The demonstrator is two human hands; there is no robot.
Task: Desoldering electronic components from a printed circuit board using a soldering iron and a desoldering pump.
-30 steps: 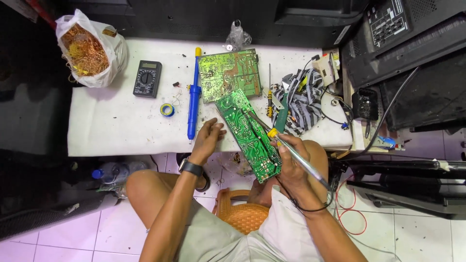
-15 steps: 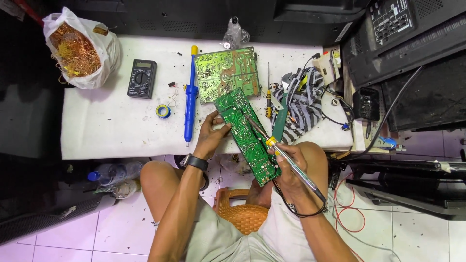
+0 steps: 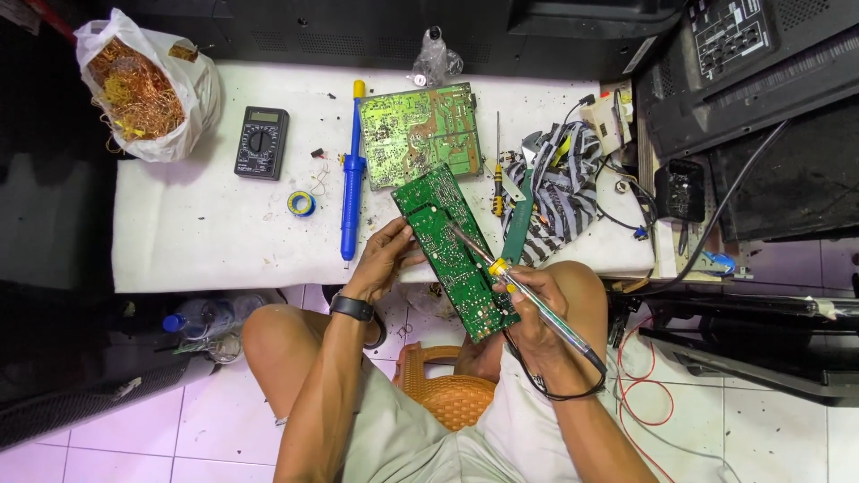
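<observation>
While left hand [image 3: 385,259] grasps green circuit board [image 3: 455,250], steady soldering iron [image 3: 528,300] clenched in right hand [image 3: 528,313]; touch only the joint.

My left hand [image 3: 386,259] holds the near circuit board [image 3: 455,249] at its left edge, over the table's [image 3: 197,250] front edge; my right hand [image 3: 528,309] brings the soldering iron [image 3: 528,295] onto it from the right. Behind it lies a second board [image 3: 416,134]. The desoldering pump [image 3: 352,170] lies left of both, the tape roll [image 3: 301,204] and multimeter [image 3: 260,142] farther left, a bag [image 3: 148,89] at the far-left corner. A screwdriver [image 3: 497,170], I think, lies right.
</observation>
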